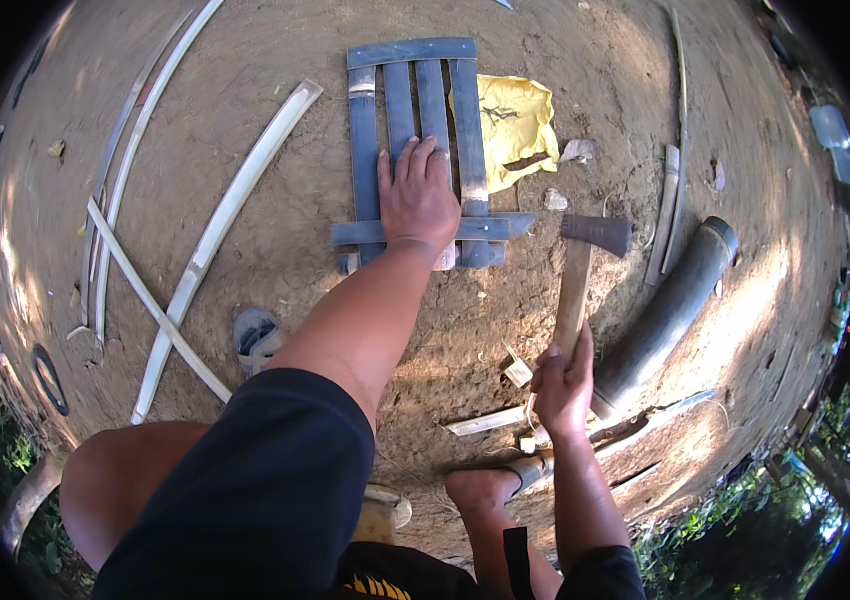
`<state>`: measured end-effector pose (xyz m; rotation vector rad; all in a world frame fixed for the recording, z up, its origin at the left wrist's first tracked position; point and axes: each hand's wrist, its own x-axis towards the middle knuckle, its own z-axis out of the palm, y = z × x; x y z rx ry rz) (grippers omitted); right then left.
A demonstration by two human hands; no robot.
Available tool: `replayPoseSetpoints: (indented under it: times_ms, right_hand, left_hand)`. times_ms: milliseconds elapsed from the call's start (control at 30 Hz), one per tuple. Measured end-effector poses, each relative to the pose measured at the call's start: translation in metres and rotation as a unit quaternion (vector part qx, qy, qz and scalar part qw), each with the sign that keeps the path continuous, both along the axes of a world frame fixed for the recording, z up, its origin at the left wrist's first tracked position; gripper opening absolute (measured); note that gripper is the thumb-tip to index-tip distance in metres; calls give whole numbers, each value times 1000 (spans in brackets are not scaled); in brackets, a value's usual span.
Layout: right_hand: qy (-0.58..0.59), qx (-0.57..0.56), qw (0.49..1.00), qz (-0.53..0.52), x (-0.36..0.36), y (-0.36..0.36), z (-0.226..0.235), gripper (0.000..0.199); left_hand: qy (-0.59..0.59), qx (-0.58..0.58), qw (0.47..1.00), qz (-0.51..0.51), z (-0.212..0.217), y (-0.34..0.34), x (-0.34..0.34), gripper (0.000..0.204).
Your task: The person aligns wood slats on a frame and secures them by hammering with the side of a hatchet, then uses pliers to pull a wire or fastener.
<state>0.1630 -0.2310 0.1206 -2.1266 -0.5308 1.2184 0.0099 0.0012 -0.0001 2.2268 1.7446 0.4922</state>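
Closest in, the person's dark shirt (265,480) bore a patch of yellow print, too cut off to make out. Just beyond it, the right hand (567,395) was closed around the lower part of a hatchet's handle. The hatchet (576,280) had a pale wooden handle and a dark metal head, its cutting edge facing right. A thick, dark bamboo tube (665,315) lay beside this hand, toward the right edge of the bare earth ground (310,190).

Farther out, the left hand (419,200) lay palm down, fingers slightly spread, flat on the middle slats of a frame. The slatted frame (467,150) rested around the middle of the ground, stretching toward its far edge. It had four long blue-grey slats, with worn pale bands on the outer two. A near crosspiece (490,229), its right end cut to a slant, and a far crosspiece (411,52) lay across them, both dotted with small pale spots. Pale, curved strips (210,240) lay toward the ground's left edge. Just right of the frame, a crumpled yellow sheet (520,130) carried dark markings, too unclear to read.
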Motion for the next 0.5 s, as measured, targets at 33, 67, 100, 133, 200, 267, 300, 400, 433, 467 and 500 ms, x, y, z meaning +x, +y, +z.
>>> replayPoseSetpoints:
  times_ms: [33,67,100,133,200,267,300,400,433,467,500]
  right_hand:
    - [37,25,997,-58,-18,-3,-9,59]
    - [75,51,989,-114,-38,-5,-19,57]
    - [124,89,979,-139,-53,-10,-27,58]
    - [177,97,963,-177,-67,-8,-28,59]
    - [225,98,939,-242,-92,-8,-33,59]
    - [251,126,920,-272,-103,-4,-37,58]
    - [253,118,922,-269,-103,-4,-40,58]
    - [253,112,940,-199,-96,-11,-50,59]
    - [240,102,948,-181,-96,-11,-49,60]
    - [245,112,946,-181,-97,-13,-51,61]
    - [249,124,944,-179,-97,-13,-52,61]
  left_hand:
    - [6,-3,1000,-1,1,-1,-1,33]
    - [15,-4,1000,0,0,-1,-3,33]
    - [20,-2,1000,-2,-1,0,-2,34]
    - [20,1,1000,-1,-3,-1,-2,35]
    - [19,8,1000,0,-4,-1,-2,35]
    - [33,3,999,-2,-5,0,-3,36]
    - [39,1,999,-1,-4,0,-3,36]
    - [33,3,999,5,-6,-1,-2,37]
    - [37,3,999,5,-6,-2,-2,37]
    - [40,2,999,5,-6,-3,-2,37]
    - [41,4,999,6,-6,-2,-1,37]
